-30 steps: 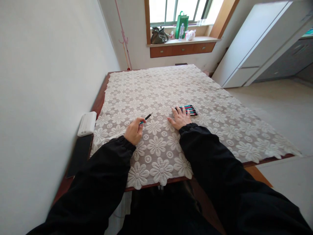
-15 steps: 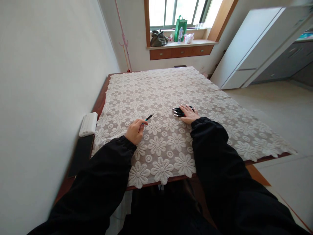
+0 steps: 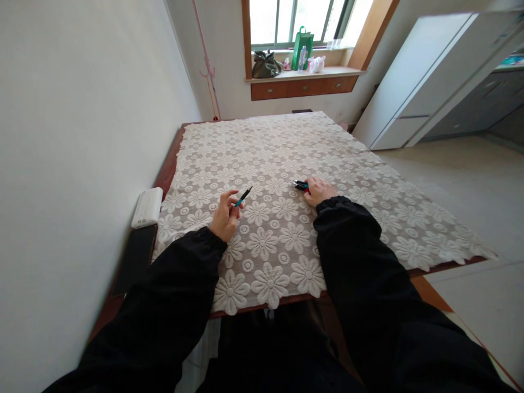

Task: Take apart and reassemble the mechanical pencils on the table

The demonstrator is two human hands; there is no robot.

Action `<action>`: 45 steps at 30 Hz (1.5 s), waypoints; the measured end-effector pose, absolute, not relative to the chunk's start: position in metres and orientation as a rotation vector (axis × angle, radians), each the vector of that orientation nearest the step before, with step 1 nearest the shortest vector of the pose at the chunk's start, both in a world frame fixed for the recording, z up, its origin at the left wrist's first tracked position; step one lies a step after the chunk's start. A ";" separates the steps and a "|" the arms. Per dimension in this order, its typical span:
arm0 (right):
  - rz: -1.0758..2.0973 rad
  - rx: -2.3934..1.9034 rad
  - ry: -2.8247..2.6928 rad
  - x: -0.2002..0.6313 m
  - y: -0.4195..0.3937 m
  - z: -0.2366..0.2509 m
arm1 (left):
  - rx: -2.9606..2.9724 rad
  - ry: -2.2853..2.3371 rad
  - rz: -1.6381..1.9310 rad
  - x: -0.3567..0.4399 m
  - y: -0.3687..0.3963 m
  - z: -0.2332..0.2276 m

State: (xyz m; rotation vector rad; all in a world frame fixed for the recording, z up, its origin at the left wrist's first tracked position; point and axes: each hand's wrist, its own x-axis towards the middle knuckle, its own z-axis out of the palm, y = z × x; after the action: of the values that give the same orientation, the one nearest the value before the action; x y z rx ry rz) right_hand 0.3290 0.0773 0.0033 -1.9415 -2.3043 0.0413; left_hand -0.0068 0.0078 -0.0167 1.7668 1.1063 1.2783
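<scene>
My left hand (image 3: 226, 214) is closed around a single pen (image 3: 244, 196) with a black grip and a teal barrel, its tip pointing up and to the right. To the right, my right hand (image 3: 320, 191) wraps round a bunch of pens (image 3: 300, 185). Their black grips and silvery tips stick out on the left side of the fingers, and the rest of them is hidden by the hand. Both hands are over the flower-patterned lace tablecloth (image 3: 262, 240), a short way apart.
A white power bank (image 3: 147, 207) and a dark flat object (image 3: 136, 256) lie along the table's left edge by the wall. Beyond the table, a green bag (image 3: 302, 49) and a dark bag (image 3: 265, 64) stand on the windowsill. A white fridge (image 3: 413, 82) is at the right.
My right hand has gone from lying flat over the spread row of pens to gripping them in a tighter bunch. The pen in my left hand has tilted more upright, showing its teal barrel.
</scene>
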 end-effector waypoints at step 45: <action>1.010 -0.575 -2.265 0.218 0.007 -0.009 | 1.724 0.887 1.126 0.017 -0.015 -0.003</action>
State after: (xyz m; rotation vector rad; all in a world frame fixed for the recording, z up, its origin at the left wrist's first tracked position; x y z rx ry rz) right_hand 0.2183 0.0067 -0.0087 -0.5753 -2.2651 1.0102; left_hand 0.0168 -0.0153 -0.0032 1.7244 0.8874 1.1256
